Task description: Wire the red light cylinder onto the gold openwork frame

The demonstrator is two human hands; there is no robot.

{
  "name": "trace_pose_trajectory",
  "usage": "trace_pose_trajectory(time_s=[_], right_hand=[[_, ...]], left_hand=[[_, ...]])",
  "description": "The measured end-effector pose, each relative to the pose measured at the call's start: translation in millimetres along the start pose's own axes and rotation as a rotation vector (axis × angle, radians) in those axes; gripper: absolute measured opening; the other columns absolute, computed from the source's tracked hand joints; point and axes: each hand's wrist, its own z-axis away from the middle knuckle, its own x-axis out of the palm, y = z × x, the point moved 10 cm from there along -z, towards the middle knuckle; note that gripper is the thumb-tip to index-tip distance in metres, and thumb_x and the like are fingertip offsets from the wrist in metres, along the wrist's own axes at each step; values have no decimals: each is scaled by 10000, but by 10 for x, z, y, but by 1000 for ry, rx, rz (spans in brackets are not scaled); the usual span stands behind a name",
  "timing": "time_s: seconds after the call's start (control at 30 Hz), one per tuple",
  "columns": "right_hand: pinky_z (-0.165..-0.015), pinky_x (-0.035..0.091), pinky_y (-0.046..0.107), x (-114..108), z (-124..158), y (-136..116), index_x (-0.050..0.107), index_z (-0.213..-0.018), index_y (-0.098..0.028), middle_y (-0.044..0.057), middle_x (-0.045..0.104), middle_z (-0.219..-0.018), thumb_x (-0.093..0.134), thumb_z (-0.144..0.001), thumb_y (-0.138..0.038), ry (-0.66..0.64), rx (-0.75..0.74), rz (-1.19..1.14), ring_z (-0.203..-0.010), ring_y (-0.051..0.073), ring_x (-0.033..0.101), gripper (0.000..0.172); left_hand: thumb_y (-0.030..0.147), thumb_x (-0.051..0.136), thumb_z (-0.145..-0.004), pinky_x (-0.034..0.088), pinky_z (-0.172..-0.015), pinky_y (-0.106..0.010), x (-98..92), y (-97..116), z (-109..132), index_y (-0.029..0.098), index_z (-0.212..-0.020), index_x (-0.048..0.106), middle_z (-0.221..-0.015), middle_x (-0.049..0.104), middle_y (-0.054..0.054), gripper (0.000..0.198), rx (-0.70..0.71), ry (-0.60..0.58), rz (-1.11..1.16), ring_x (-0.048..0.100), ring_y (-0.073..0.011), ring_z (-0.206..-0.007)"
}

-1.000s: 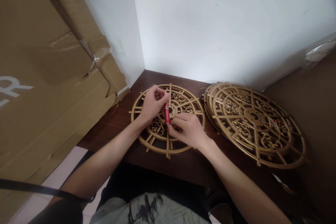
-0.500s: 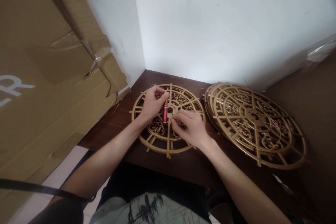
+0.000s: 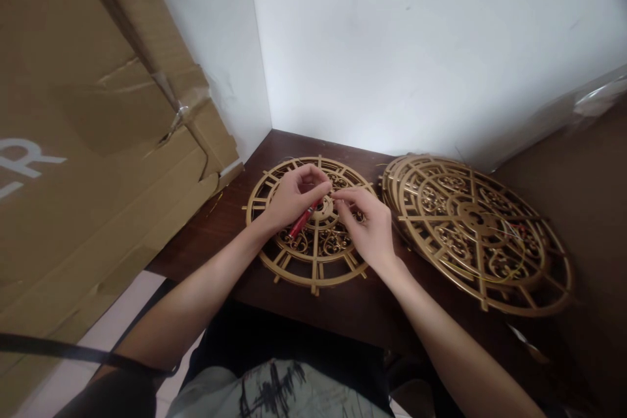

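A slim red tube (image 3: 304, 221) slants down to the left from the fingers of my left hand (image 3: 300, 194), which are closed on its upper end. Close beside it on the right, my right hand (image 3: 365, 217) pinches thumb and forefinger together; whatever lies between them is too small to make out. The fingertips of both hands nearly meet over the hub of a round gold openwork frame (image 3: 314, 279). This frame has spokes and scrollwork and appears to lie on another like it. My hands cover part of its upper half.
More round gold frames (image 3: 482, 274) lie stacked at the right, with thin yellow and red wires (image 3: 519, 255) on top. A large cardboard box (image 3: 98, 130) stands at the left. White walls (image 3: 382, 52) rise behind the dark wooden tabletop (image 3: 206, 241).
The red tube has swung from nearly upright to a slant. My left hand has shifted slightly right, and my right hand has moved up and right, its fingertips now near the left ones.
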Motion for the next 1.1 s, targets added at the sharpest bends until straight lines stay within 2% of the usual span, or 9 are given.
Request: trace_pose_trajectory(time_s=[0.13,0.33,0.53,0.67,0.77,0.93,1.1], right_hand=[[-717,500,281,-24,1,-1,665,-963,-213,54,646,-960,499,-881,-162,25,-7,24,-877,159,611,192],[-697,511,289,-55,-1,-8,682,-933,-220,65,634,-1034,511,-879,-191,48,-9,32,-843,156,618,182],[-696,500,278,-9,-3,53,673,-908,-198,44,674,-902,517,-871,-192,7,55,-28,-775,147,618,161],[-663,495,263,-50,2,112,668,-908,-196,31,668,-841,530,-864,-201,53,105,-115,-715,133,602,145],[-662,496,269,-76,2,117,668,-918,-201,32,669,-834,543,-861,-214,75,106,-149,-725,140,610,138],[-690,506,292,-124,-2,72,680,-914,-212,38,674,-850,540,-868,-217,111,47,-112,-767,155,628,148],[-728,512,317,-132,5,71,674,-912,-222,41,681,-865,542,-871,-220,126,32,-94,-803,166,632,139]], left_hand=[[299,656,-750,420,-485,-167,90,39,27,138,-815,570,-683,565,-1,194,2,-77,1,516,-64,-564],[312,655,-753,424,-473,-160,95,44,33,147,-820,580,-668,563,4,193,0,-72,1,508,-58,-545],[332,615,-789,433,-432,-161,99,-17,30,143,-873,601,-683,584,-4,207,-47,-80,33,520,-57,-500],[346,542,-839,373,-334,-164,158,-101,41,143,-978,616,-664,586,-3,257,-123,-142,82,456,-41,-379],[340,554,-830,349,-323,-153,225,-141,64,131,-991,629,-675,610,-19,274,-174,-220,78,433,-30,-361],[381,532,-834,336,-332,-149,359,-158,142,124,-832,667,-652,626,-41,290,-231,-386,27,422,-28,-363],[369,604,-780,317,-316,-152,381,-140,163,150,-908,677,-676,649,-34,263,-229,-405,2,409,-29,-350]])
